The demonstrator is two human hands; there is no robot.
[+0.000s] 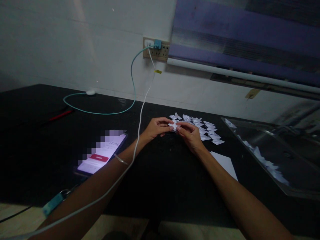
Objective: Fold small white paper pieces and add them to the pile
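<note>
Near the far side of the black counter, a small folded piece of white paper [174, 125] is pinched between my two hands. My left hand [158, 128] grips its left side with thumb and forefinger. From the right, my right hand [189, 134] holds the other edge, fingers closed. Just behind and to the right lie several folded white paper pieces [214, 133] in loose rows. A flat white paper sheet [225, 164] lies partly behind my right forearm. The fold details of the held piece are too small to make out.
A lit phone [100, 156] lies left of my left forearm. A white cable [140, 121] crosses that forearm from the wall socket [162, 51]. A teal cable [105, 113], a red pen-like object [60, 115] and a metal sink [280, 146] are on the counter [155, 186].
</note>
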